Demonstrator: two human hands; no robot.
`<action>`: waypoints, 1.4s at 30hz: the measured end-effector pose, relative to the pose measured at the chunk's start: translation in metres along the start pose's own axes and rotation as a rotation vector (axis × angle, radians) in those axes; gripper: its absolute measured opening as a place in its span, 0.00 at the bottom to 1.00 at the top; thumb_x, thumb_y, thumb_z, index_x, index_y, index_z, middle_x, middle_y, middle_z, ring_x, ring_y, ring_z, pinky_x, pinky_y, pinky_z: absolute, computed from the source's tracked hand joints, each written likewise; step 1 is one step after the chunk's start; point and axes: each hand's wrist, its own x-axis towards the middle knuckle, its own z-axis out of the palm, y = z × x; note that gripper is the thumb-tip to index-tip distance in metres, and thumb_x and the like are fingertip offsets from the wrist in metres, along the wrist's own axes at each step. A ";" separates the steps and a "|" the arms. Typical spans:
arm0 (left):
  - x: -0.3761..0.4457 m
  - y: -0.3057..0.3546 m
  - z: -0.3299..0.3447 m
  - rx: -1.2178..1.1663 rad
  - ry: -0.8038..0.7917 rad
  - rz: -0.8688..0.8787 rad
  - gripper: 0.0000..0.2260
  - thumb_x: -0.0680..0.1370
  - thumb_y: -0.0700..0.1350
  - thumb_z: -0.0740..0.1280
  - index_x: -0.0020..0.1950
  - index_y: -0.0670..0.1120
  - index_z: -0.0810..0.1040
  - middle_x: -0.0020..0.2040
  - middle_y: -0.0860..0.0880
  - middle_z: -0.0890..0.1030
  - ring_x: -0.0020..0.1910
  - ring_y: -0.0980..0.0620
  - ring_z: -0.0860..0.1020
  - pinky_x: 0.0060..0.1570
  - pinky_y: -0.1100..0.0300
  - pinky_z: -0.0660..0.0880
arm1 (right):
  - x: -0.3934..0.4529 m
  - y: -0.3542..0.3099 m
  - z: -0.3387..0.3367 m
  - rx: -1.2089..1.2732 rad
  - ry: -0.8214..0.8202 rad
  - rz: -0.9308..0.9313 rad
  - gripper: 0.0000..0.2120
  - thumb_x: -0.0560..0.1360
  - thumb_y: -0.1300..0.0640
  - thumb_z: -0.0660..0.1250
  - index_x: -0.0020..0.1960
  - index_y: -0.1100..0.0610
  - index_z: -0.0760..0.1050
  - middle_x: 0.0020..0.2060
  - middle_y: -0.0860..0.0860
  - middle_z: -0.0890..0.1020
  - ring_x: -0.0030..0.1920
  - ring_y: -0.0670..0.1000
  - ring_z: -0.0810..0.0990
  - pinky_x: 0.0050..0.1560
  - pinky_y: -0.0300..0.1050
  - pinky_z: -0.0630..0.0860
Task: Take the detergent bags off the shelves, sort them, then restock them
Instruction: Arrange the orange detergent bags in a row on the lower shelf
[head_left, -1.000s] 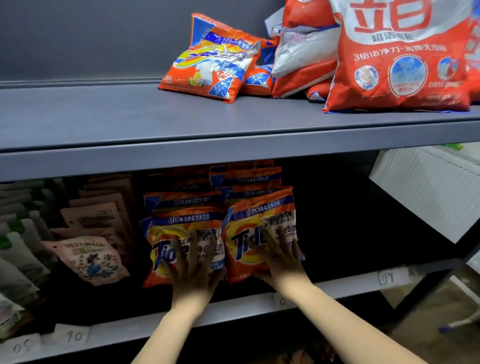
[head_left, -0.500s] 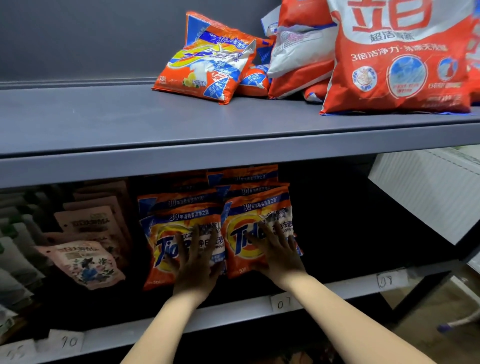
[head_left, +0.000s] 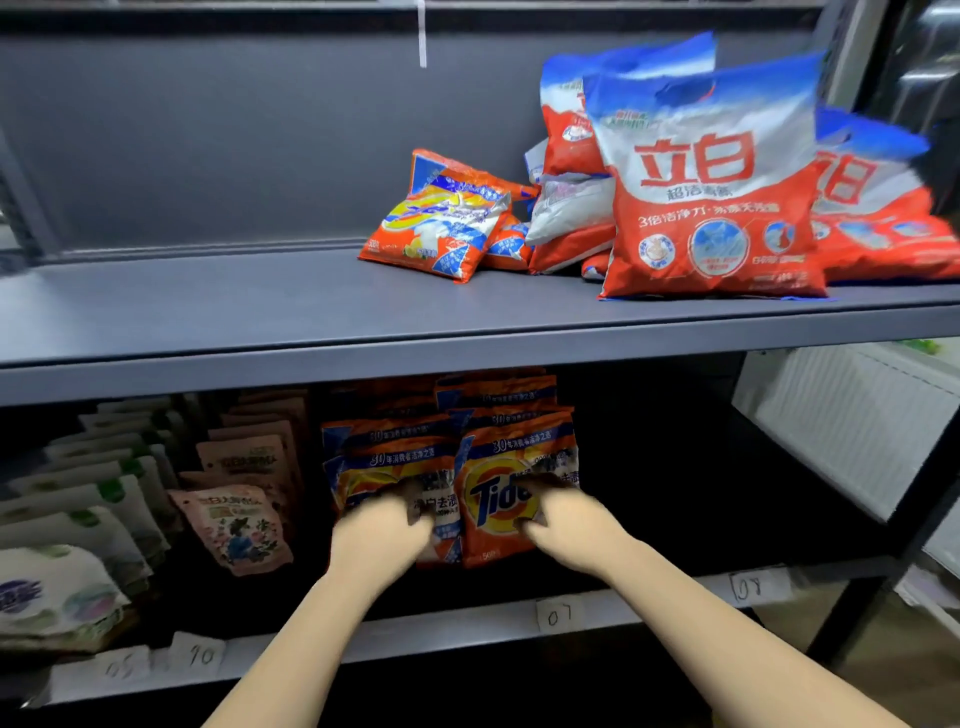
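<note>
Grey metal shelving (head_left: 363, 358) with a dark grey back panel (head_left: 208, 145); a white ribbed panel (head_left: 852, 431) stands at right.

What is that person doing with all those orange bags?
A person is working at a store shelf. Both hands are on the lower shelf, at two rows of orange Tide detergent bags. The left hand is on the front bag of the left row, and the right hand is on the front bag of the right row. The picture is blurry, so the fingers are hard to make out. Up on the top shelf, big red and white bags and small orange packs lie piled together.
</note>
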 end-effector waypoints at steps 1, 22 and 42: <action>-0.007 0.005 -0.010 0.002 0.035 0.002 0.14 0.78 0.55 0.58 0.55 0.48 0.75 0.52 0.47 0.80 0.49 0.47 0.78 0.43 0.60 0.72 | -0.007 -0.003 -0.011 -0.010 0.031 -0.022 0.24 0.78 0.49 0.59 0.73 0.50 0.63 0.53 0.53 0.81 0.47 0.51 0.80 0.47 0.44 0.78; 0.020 0.066 -0.198 -0.291 0.567 0.200 0.10 0.76 0.48 0.62 0.57 0.50 0.75 0.54 0.53 0.79 0.51 0.49 0.77 0.50 0.54 0.73 | -0.030 -0.047 -0.208 0.288 0.573 -0.276 0.08 0.76 0.51 0.66 0.49 0.53 0.81 0.42 0.45 0.82 0.43 0.45 0.80 0.50 0.46 0.77; 0.262 0.072 -0.219 -0.492 0.039 -0.055 0.29 0.79 0.56 0.61 0.72 0.38 0.64 0.70 0.41 0.69 0.66 0.42 0.70 0.55 0.55 0.66 | 0.102 -0.050 -0.261 0.264 0.543 -0.025 0.08 0.76 0.52 0.65 0.49 0.53 0.81 0.46 0.49 0.83 0.47 0.47 0.79 0.53 0.44 0.74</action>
